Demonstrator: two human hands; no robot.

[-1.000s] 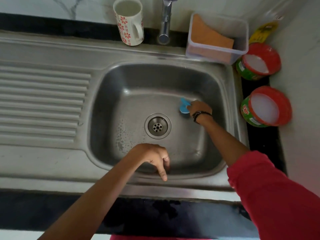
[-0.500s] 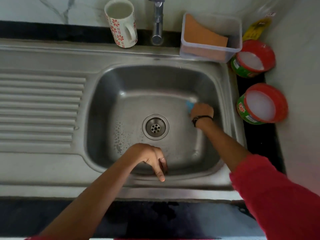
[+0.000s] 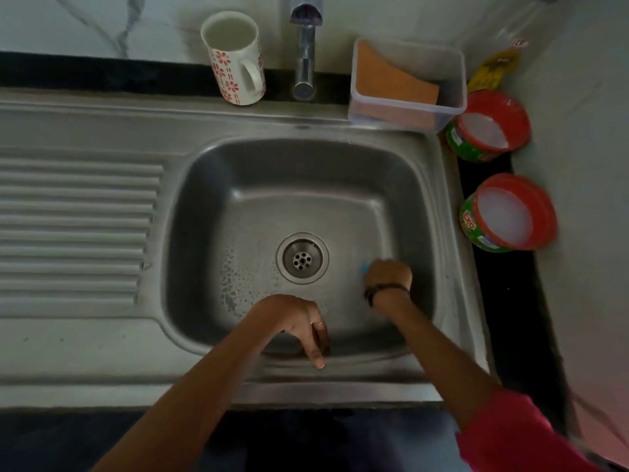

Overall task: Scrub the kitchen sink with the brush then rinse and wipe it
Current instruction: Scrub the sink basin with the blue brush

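Nearest, left hand (image 3: 299, 321) hanging over the front rim of the stainless-steel kitchen sink (image 3: 204, 338), fingers drooping loose and holding nothing, one fingertip pointing down at the rim. Just beyond, right hand (image 3: 388, 275) down on the basin floor beside the round metal drain (image 3: 302, 257), fingers clenched round the small blue brush (image 3: 365, 267), only a sliver of which shows. Farther back on the bench: white mug with red flowers (image 3: 235, 59), chrome tap (image 3: 304, 52), clear plastic tub holding an orange sponge (image 3: 452, 97). At right, two red-rimmed green tubs (image 3: 509, 212).
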